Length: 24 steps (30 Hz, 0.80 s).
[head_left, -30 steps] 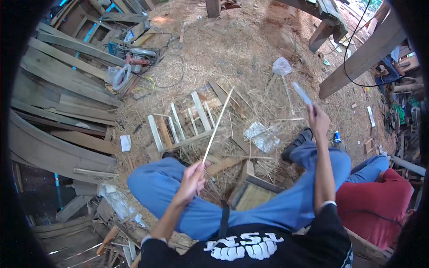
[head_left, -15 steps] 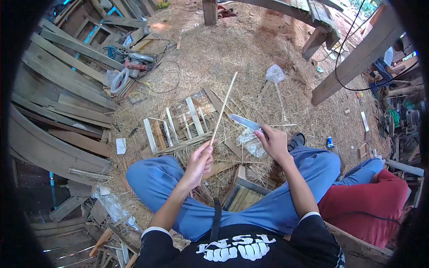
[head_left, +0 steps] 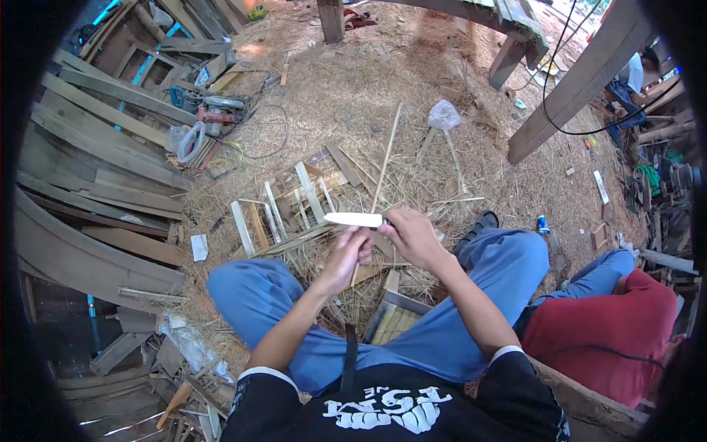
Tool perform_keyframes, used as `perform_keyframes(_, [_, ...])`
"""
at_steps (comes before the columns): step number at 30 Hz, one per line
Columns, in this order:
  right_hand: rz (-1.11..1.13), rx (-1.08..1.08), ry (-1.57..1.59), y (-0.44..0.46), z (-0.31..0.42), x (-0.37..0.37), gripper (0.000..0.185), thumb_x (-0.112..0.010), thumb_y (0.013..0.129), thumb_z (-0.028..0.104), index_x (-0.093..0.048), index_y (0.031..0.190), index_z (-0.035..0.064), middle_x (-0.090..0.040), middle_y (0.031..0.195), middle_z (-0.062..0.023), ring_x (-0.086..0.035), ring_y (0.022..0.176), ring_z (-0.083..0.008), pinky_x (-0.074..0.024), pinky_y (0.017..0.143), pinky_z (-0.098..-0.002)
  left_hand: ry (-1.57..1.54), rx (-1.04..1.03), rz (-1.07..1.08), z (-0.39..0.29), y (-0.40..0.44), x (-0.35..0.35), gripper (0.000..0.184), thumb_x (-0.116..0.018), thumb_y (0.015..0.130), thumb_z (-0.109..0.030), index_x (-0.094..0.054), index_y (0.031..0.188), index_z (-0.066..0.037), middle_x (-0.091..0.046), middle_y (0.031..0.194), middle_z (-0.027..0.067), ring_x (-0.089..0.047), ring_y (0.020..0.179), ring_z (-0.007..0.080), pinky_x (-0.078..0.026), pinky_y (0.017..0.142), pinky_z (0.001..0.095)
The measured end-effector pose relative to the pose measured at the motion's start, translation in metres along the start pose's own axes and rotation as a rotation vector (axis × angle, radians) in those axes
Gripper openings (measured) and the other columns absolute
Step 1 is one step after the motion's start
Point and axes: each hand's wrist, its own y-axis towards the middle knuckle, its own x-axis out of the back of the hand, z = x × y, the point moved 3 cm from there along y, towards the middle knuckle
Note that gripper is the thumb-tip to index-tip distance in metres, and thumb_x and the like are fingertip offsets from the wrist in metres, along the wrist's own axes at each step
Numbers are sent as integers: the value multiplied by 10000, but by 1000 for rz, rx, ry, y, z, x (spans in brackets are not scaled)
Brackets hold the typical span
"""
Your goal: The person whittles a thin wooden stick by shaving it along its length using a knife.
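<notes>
A thin pale wooden stick [head_left: 386,158] rises from my left hand [head_left: 346,258], whose fingers are wrapped round its lower part. In my right hand [head_left: 412,237] is a knife [head_left: 355,219], its bright blade pointing left and lying across the stick just above my left hand. Both hands are close together over my lap. Beneath them, between my legs, stands a wooden box [head_left: 398,318] with thin strips in it. Beyond my left hand, a slatted wooden frame [head_left: 309,193] lies on the straw-strewn ground.
A person in a red shirt [head_left: 600,331] sits at my right. Boards [head_left: 110,155] are stacked at the left beside power tools [head_left: 217,110]. A slanted post [head_left: 574,88] and hanging black cable stand at the upper right, with another person [head_left: 635,77] beyond. A plastic bag [head_left: 443,116] lies ahead.
My right hand has swung left and in with the knife, from far right to beside my left hand. The blade now crosses the stick. My left hand has shifted slightly right.
</notes>
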Motion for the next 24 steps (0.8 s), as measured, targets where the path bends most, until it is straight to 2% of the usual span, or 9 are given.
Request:
perform_keyframes(3, [64,-38,-3,3,-1,-2,298,-494,983,309,-550,1028,20,-583,882,-180,-566,842,-382,-439,753,-459,-21,22,32,0,-2,-8,214,-444,1042,-244,-480,1191,-95,-393,784,-46,-325,579,45,-258,483,197])
perform_keyframes(6, [27,-49,-24,1,-5,-3,289,-489,984,311,-552,1027,32,-587,897,-175,-571,870,-372,-431,762,-461,28,108,35,-18,-9,-15,180,-425,1048,-260,-486,1096,-97,-381,771,-45,-285,535,45,-220,453,211])
perform_keyframes(9, [-14,-10,-21,0,-6,-1,291,-477,990,321,-556,1033,44,-585,902,-160,-570,888,-355,-418,777,-450,61,77,94,-11,3,-6,183,-411,1053,-274,-460,983,-112,-370,762,-42,-250,512,38,-190,435,217])
perform_keyframes(12, [4,-2,-27,-3,-8,-1,292,-468,995,321,-561,1050,50,-581,906,-146,-563,898,-340,-405,794,-435,-49,73,155,-6,9,-5,214,-406,1054,-284,-426,911,-127,-355,733,-48,-260,518,33,-191,438,210])
perform_keyframes(15, [27,-7,-37,-5,-7,-4,287,-466,995,313,-563,1060,51,-582,912,-140,-561,899,-335,-401,797,-432,5,46,125,-11,3,-13,210,-411,1052,-288,-451,936,-117,-331,702,-60,-260,520,29,-189,437,210])
perform_keyframes(18, [37,0,-40,-5,-5,-2,279,-470,993,305,-564,1060,51,-581,917,-140,-560,899,-332,-399,795,-432,28,126,78,-16,-5,-18,218,-409,1051,-293,-470,958,-105,-318,687,-67,-255,515,28,-191,440,208])
perform_keyframes(21, [31,12,-37,-4,-3,-1,270,-477,990,296,-564,1059,49,-579,918,-142,-558,902,-329,-398,794,-433,105,130,87,-16,-5,-15,243,-396,1055,-307,-483,973,-96,-318,685,-65,-243,505,30,-190,444,210])
perform_keyframes(24, [28,16,-35,-4,0,0,264,-482,988,290,-561,1059,48,-579,918,-143,-557,908,-327,-399,796,-434,39,127,155,-14,-3,-14,267,-383,1058,-323,-483,957,-97,-317,678,-66,-233,496,32,-182,443,216])
